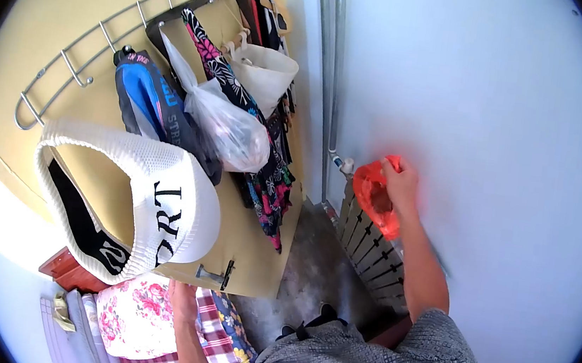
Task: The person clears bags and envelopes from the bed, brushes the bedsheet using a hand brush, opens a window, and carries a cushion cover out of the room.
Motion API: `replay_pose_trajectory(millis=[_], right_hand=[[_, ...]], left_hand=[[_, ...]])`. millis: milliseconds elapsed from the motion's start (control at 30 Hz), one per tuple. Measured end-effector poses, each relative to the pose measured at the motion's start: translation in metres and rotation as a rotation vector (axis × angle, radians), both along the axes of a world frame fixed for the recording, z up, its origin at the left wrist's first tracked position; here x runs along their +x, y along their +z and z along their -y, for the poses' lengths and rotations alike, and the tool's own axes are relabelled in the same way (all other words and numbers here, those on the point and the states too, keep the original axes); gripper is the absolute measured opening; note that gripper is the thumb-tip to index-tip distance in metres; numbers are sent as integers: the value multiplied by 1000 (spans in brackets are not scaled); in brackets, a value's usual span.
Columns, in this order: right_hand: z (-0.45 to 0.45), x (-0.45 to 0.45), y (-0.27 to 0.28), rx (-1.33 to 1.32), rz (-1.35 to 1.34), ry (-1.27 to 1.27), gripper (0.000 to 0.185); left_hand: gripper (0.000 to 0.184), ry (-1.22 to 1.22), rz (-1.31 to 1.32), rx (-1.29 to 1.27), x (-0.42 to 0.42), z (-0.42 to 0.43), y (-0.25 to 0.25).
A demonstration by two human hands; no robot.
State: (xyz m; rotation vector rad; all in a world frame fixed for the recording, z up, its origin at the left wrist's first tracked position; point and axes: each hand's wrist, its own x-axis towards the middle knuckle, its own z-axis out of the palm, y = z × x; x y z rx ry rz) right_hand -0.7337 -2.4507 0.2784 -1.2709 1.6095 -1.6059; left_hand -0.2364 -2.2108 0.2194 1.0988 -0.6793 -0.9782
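Note:
My right hand is closed on the upper edge of a red plastic bag, which hangs against the pale wall above a grey radiator. My left hand is at the lower edge of the yellow door, below the door handle; its fingers are mostly hidden. A white knitted visor with black letters hangs from the left end of the metal hook rack, nearest to me.
On the door hang a blue and grey bag, a knotted clear plastic bag, patterned cloth and a white bag. Pipes run beside the radiator. A bed with a floral pillow lies at lower left.

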Motion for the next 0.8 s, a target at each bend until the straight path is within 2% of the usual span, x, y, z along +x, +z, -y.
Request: replay_pose_trajectory(millis=[167, 333, 600, 667, 800], right_hand=[[7, -17, 63, -87, 141, 293, 17], [11, -25, 75, -98, 108, 381, 14], [-8, -29, 88, -53, 165, 428, 13], [-10, -26, 95, -72, 172, 490, 14], [-19, -28, 102, -75, 156, 506, 15]], left_hand=[[41, 106, -20, -26, -11, -3, -4], [47, 141, 27, -37, -15, -4, -6], [44, 156, 39, -41, -16, 1, -5], [41, 297, 124, -17, -26, -2, -5], [40, 393, 62, 37, -26, -15, -36]])
